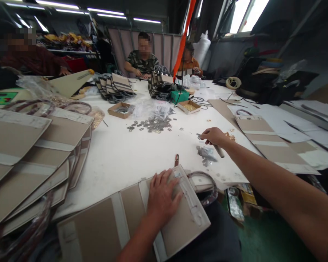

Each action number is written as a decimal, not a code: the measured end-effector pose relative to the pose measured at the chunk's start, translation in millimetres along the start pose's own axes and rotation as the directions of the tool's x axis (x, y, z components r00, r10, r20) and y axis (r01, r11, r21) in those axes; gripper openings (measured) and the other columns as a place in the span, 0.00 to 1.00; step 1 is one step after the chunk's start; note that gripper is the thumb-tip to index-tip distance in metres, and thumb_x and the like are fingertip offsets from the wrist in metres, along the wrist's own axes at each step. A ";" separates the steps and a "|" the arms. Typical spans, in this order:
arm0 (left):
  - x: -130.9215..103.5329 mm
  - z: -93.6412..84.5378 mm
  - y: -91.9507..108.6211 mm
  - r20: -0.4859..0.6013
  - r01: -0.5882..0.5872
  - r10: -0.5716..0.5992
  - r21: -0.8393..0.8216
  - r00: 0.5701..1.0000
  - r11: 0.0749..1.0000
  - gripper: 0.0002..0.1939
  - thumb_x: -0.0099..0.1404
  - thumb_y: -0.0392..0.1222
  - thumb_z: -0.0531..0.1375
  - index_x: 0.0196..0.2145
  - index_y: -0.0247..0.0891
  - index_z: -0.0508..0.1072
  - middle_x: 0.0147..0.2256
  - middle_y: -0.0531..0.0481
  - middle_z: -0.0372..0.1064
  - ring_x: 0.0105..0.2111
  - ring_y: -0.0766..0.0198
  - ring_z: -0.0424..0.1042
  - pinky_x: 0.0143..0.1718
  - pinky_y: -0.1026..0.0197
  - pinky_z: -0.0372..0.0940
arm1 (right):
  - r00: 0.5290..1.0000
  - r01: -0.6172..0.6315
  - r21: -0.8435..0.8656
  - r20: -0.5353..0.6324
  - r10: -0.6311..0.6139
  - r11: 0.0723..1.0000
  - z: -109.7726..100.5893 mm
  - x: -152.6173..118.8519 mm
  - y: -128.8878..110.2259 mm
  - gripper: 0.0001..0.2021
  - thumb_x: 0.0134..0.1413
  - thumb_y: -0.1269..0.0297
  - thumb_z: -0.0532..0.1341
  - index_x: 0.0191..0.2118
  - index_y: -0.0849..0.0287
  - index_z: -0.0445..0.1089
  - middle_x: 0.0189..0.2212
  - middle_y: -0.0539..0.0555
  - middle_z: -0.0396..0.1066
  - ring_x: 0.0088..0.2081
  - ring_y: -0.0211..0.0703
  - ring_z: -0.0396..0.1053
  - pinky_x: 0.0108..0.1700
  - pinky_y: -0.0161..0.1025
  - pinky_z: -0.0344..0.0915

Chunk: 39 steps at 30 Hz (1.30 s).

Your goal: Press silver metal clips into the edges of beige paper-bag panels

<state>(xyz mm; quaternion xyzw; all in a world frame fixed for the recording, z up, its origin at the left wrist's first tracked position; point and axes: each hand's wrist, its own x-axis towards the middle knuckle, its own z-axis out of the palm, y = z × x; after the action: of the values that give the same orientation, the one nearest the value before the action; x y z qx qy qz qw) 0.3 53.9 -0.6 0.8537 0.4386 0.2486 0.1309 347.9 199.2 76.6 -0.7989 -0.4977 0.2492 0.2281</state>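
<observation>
My left hand lies spread on a beige bag panel with pale strips across it, which rests over my lap and the table's front edge. A brown handle curves from the panel's right side. Out over the table, my right hand pinches a small dark metal plate at its fingertips. The end of a tool handle sticks out below that palm; the rest is hidden. Just under it is a little pile of metal plates, and brass-coloured pieces lie behind the wrist.
Stacked bag panels fill the left side. Loose metal plates are scattered mid-table, near two cardboard boxes. More panels lie at right. A co-worker sits across the table, with other people nearby.
</observation>
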 end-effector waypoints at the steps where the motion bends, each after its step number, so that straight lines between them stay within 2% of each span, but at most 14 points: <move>1: -0.3 -0.4 1.0 0.010 0.005 -0.005 0.000 1.000 1.000 0.22 0.66 0.45 0.67 0.58 0.51 0.75 0.67 0.46 0.64 0.68 0.46 0.60 0.71 0.33 0.52 | 1.000 0.006 0.006 -0.018 -0.006 1.000 -0.5 -3.1 1.8 0.06 0.55 0.65 0.72 0.35 0.62 0.80 0.27 0.56 0.81 0.24 0.39 0.76 0.21 0.29 0.67; 6: -0.8 -0.6 4.3 0.046 0.024 -0.024 0.006 0.999 1.000 0.22 0.67 0.48 0.67 0.57 0.50 0.75 0.68 0.47 0.63 0.68 0.47 0.59 0.72 0.35 0.49 | 0.994 0.037 -0.031 -0.099 -0.040 0.999 -3.5 -20.0 13.3 0.05 0.56 0.65 0.70 0.36 0.60 0.81 0.27 0.55 0.80 0.26 0.40 0.77 0.21 0.28 0.66; 11: -1.1 -0.8 6.1 0.055 0.022 -0.023 0.017 0.998 1.000 0.22 0.67 0.50 0.66 0.58 0.50 0.75 0.68 0.47 0.62 0.68 0.48 0.59 0.73 0.37 0.49 | 0.992 0.056 -0.066 -0.113 -0.063 0.996 -4.6 -41.6 21.8 0.07 0.60 0.65 0.68 0.39 0.62 0.82 0.27 0.56 0.79 0.25 0.40 0.75 0.23 0.30 0.67; 17: -2.3 0.7 6.2 0.050 0.012 -0.013 0.034 0.999 0.999 0.22 0.68 0.50 0.65 0.59 0.50 0.75 0.69 0.48 0.62 0.69 0.49 0.59 0.73 0.38 0.49 | 0.997 0.078 -0.121 -0.007 -0.080 0.990 -4.0 -69.6 21.1 0.08 0.59 0.67 0.68 0.41 0.63 0.83 0.20 0.54 0.74 0.23 0.40 0.73 0.23 0.31 0.65; 20: -2.3 1.6 6.2 0.050 0.007 -0.009 0.035 0.999 0.999 0.22 0.68 0.51 0.65 0.59 0.50 0.74 0.69 0.48 0.61 0.69 0.49 0.59 0.73 0.39 0.48 | 0.993 0.102 -0.057 0.063 -0.098 0.993 -1.0 -93.9 12.2 0.10 0.58 0.68 0.68 0.43 0.63 0.83 0.20 0.53 0.74 0.22 0.40 0.72 0.24 0.31 0.66; 23: -2.1 1.6 6.5 0.060 0.007 -0.009 0.032 0.998 0.999 0.22 0.69 0.52 0.64 0.59 0.50 0.74 0.69 0.48 0.61 0.69 0.50 0.58 0.73 0.39 0.47 | 0.971 0.143 0.037 0.187 -0.147 0.989 13.7 -132.4 -1.5 0.11 0.57 0.65 0.68 0.44 0.61 0.84 0.19 0.51 0.74 0.22 0.39 0.70 0.26 0.32 0.66; 26: -2.2 1.9 6.4 0.068 0.009 -0.012 0.033 0.998 0.999 0.22 0.70 0.53 0.64 0.60 0.50 0.73 0.69 0.47 0.61 0.69 0.50 0.58 0.73 0.39 0.46 | 0.925 0.192 0.065 0.321 -0.203 0.979 42.2 -173.3 -11.4 0.10 0.58 0.63 0.67 0.43 0.57 0.84 0.22 0.49 0.77 0.25 0.41 0.73 0.30 0.34 0.68; 29: -2.2 3.3 6.2 0.068 0.016 -0.018 0.032 0.997 0.999 0.22 0.71 0.54 0.63 0.60 0.50 0.73 0.69 0.47 0.61 0.69 0.50 0.58 0.73 0.39 0.47 | 0.899 0.289 0.074 0.321 -0.298 0.954 72.7 -198.8 -9.8 0.08 0.57 0.65 0.66 0.40 0.54 0.84 0.33 0.50 0.83 0.36 0.45 0.78 0.42 0.38 0.71; 32: -1.8 4.6 6.3 0.065 0.009 -0.011 0.029 0.998 1.000 0.21 0.72 0.54 0.62 0.60 0.50 0.73 0.69 0.47 0.61 0.69 0.50 0.58 0.73 0.39 0.46 | 0.886 0.375 0.065 0.268 -0.379 0.925 90.9 -206.1 -0.1 0.08 0.58 0.65 0.65 0.39 0.52 0.83 0.41 0.51 0.83 0.44 0.49 0.79 0.50 0.41 0.70; 39: -1.9 5.6 5.9 0.077 0.002 -0.004 0.028 0.997 1.000 0.23 0.71 0.53 0.62 0.61 0.49 0.73 0.69 0.47 0.60 0.69 0.50 0.57 0.73 0.39 0.46 | 0.871 0.439 0.043 0.228 -0.436 0.898 96.3 -207.4 13.0 0.08 0.59 0.65 0.64 0.40 0.52 0.81 0.39 0.51 0.82 0.43 0.49 0.77 0.49 0.43 0.69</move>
<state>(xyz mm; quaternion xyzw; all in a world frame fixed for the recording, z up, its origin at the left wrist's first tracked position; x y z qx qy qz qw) 6.4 48.9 -3.2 0.8636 0.4380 0.2092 0.1361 217.7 16.7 29.8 -0.6322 -0.6899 0.2798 0.2147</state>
